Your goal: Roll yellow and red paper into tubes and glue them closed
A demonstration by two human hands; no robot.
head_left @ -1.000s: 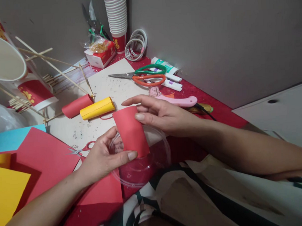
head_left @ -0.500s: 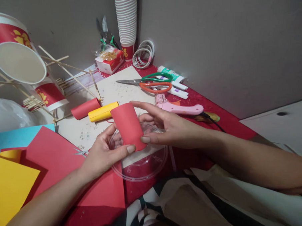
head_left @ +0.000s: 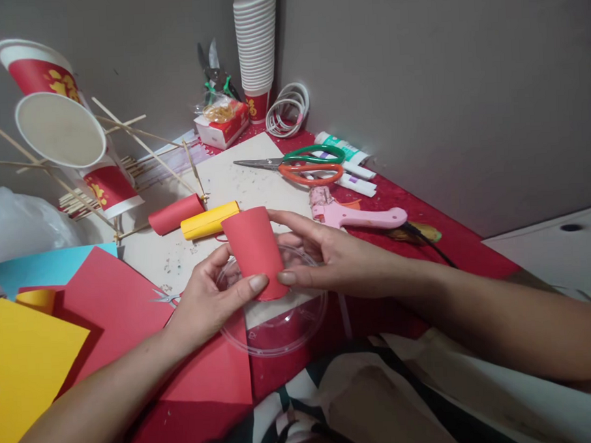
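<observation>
Both my hands hold a rolled red paper tube (head_left: 253,249) upright above a clear plastic lid (head_left: 280,320) at the table's near edge. My left hand (head_left: 208,300) pinches the tube's lower left side with thumb and fingers. From the right, my right hand (head_left: 326,256) closes round it, thumb at the lower edge and forefinger along the top. Just behind lie a red paper roll (head_left: 175,214) and a yellow paper roll (head_left: 210,220) on a white board (head_left: 235,178).
Scissors with green and orange handles (head_left: 303,165), glue tubes (head_left: 346,157) and a pink glue gun (head_left: 358,215) lie right of the board. A stack of paper cups (head_left: 256,47) stands in the corner. Red, yellow and blue paper sheets (head_left: 98,308) cover the left; cups on sticks (head_left: 61,127) stand behind.
The tube has been turned more upright and lowered slightly over the lid. My right thumb has shifted from the tube's upper side to its lower edge; the view tilted down.
</observation>
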